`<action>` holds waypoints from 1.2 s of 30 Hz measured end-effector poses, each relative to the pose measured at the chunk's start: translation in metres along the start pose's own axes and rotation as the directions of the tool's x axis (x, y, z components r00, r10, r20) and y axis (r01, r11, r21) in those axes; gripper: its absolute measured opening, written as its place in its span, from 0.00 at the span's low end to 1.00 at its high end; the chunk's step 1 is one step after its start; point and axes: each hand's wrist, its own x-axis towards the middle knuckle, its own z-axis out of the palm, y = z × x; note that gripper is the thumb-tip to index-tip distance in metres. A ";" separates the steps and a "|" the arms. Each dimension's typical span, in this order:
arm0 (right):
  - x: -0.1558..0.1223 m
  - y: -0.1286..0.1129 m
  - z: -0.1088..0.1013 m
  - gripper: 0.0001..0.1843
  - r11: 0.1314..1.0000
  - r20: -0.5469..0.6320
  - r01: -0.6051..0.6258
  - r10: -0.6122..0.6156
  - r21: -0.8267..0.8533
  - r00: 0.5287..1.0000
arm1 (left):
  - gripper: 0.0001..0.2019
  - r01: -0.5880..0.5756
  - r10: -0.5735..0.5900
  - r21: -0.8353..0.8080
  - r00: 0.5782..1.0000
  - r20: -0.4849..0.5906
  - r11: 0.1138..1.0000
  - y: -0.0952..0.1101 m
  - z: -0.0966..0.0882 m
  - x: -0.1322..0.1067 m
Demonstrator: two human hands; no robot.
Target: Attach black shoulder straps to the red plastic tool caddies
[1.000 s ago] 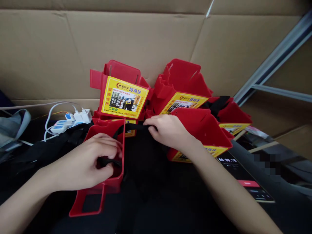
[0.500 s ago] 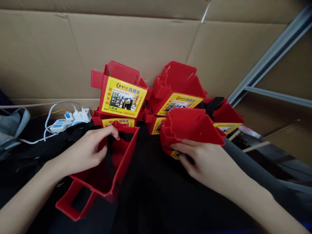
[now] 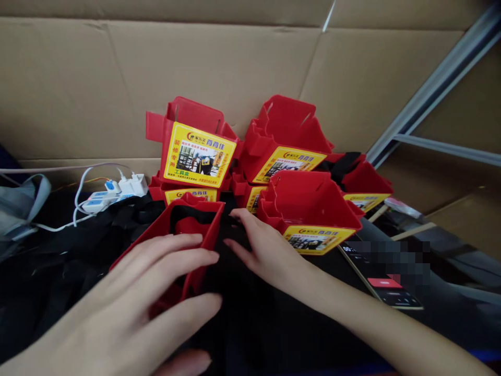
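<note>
The left hand (image 3: 133, 303), fingers spread apart, is over the near red box (image 3: 213, 224), a black strap (image 3: 191, 215) along its inside; the right hand (image 3: 270, 253) is just beside that box, its grip impossible to tell; beyond, stickered red boxes (image 3: 200, 155) stand before cardboard (image 3: 235, 62).

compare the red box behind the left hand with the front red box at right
The left box has a black strap inside; the right box shows none. The right box shows a yellow label; none shows on the left box. The left hand hides much of the left box; the right box is mostly visible. Both are red.
</note>
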 end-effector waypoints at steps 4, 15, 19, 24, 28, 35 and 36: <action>0.010 0.003 0.003 0.15 0.999 -0.016 0.019 -0.020 -0.038 1.000 | 0.22 -0.017 0.018 0.063 1.000 -0.013 0.998 0.012 0.027 0.004; -0.059 0.038 -0.059 0.15 0.951 -0.238 -0.174 0.112 -0.255 0.965 | 0.25 0.118 -0.119 0.021 0.986 0.115 0.993 0.009 0.034 0.008; -0.074 0.051 -0.066 0.15 0.924 -0.266 -0.173 0.082 -0.340 0.961 | 0.27 0.043 -0.038 -0.024 0.981 0.189 0.999 0.002 0.029 0.010; -0.075 0.057 -0.070 0.13 0.933 -0.182 -0.149 0.092 -0.328 0.979 | 0.29 -0.012 0.020 -0.033 0.972 0.235 0.999 -0.006 0.027 0.009; -0.077 0.043 -0.064 0.13 0.965 0.071 -0.026 0.046 -0.261 0.996 | 0.29 0.003 0.012 -0.079 0.980 0.200 0.997 -0.005 0.030 0.010; -0.028 0.013 -0.028 0.20 0.999 -0.070 -0.010 0.007 -0.035 0.998 | 0.21 -0.142 0.141 0.013 0.989 0.046 0.990 -0.001 0.029 0.011; -0.019 0.013 -0.023 0.17 1.000 -0.082 -0.008 0.006 -0.016 0.997 | 0.18 -0.169 0.168 0.022 0.985 0.042 0.985 0.000 0.028 0.011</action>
